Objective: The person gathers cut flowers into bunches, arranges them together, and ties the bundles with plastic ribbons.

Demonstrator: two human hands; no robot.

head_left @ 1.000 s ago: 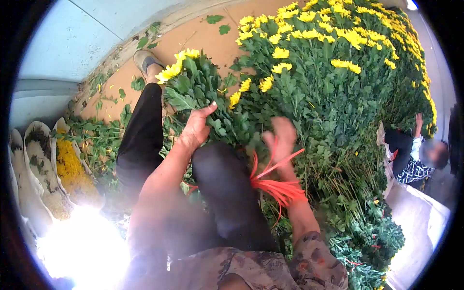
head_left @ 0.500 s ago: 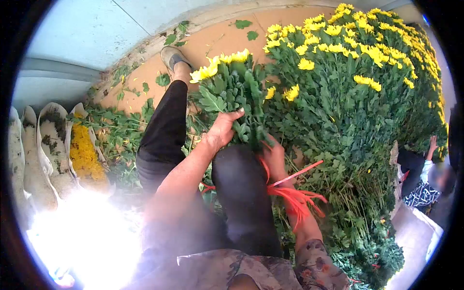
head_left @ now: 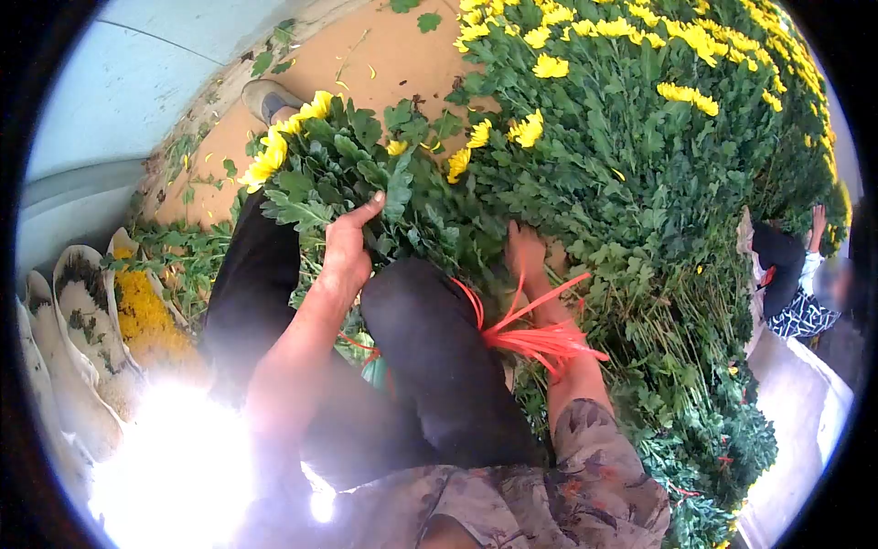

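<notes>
My left hand [head_left: 347, 245] is closed around a bunch of yellow chrysanthemums [head_left: 315, 174], thumb stretched over the leaves. The flower heads point up and left, and the leafy stems run right, above my knee. My right hand [head_left: 526, 252] reaches down at the lower edge of the leaves, to the right of my knee. Its fingers are mostly hidden, so their grip cannot be made out. Red plastic strips [head_left: 540, 343] are tied round my knee and fan out across my right forearm.
A large pile of cut chrysanthemums [head_left: 631, 174] fills the right side. Loose leaves lie on the orange-brown floor [head_left: 402, 69]. Pale curved containers [head_left: 82, 302] stand at left, one with yellow petals [head_left: 146, 311]. Another person [head_left: 805, 284] sits at far right beyond the pile.
My left hand has swung the chrysanthemum bunch left and tilted it over. My right hand has shifted up a little, away from my knee. The view has shifted slightly.
</notes>
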